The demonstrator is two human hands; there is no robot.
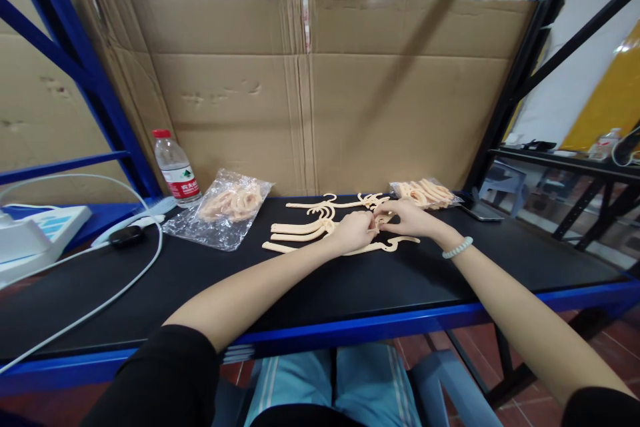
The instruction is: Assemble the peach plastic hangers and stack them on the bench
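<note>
A small beige part (376,221) is pinched between the left hand (353,230) and right hand (407,217) — fingertips pressed together. Hangers (305,228) are laid alongside — a bag (223,210) nearby.

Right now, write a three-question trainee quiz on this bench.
1. True or false: the water bottle stands upright on the person's left side of the bench.
2. Which wrist wears the bead bracelet? A left, B right.
3. Fill in: the left hand and right hand meet over flat beige ____ parts.

Key: 1 true. 2 B. 3 plastic.
</note>
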